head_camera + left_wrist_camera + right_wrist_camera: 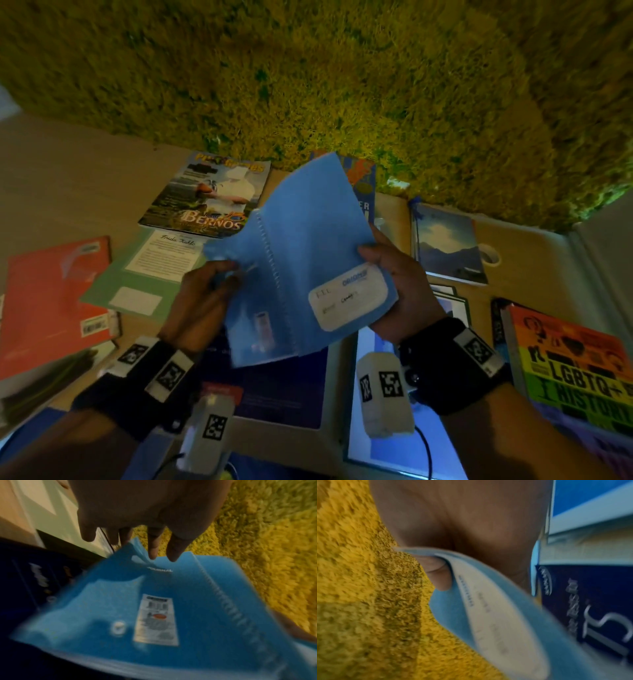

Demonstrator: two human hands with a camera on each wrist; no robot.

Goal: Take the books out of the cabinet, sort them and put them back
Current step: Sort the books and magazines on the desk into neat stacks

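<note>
**A:** Looks about midway, honestly. Plenty of books already out and spread flat on the tan surface [68, 178] by the green rug [308, 85]: red book [51, 291], mint-green one [144, 270], Bernos magazine [205, 195], rainbow history book [575, 366], dark navy book [281, 387]. No cabinet in view anywhere, so no telling if more remain inside.

**B:** And the blue spiral journal [301, 267]?

**A:** Held up in the air above the navy book, covers splayed open. Right hand [400, 291] clamped on the labelled cover's edge, thumb on top. Left hand [205, 294] at the other cover, fingers [175, 550] reaching down onto its top edge; hard to say whether properly gripping or just touching, too blurry.

**B:** So what's left?

**A:** Probably mid-sort. No obvious neat piles yet, and nothing put back as far as visible.
</note>
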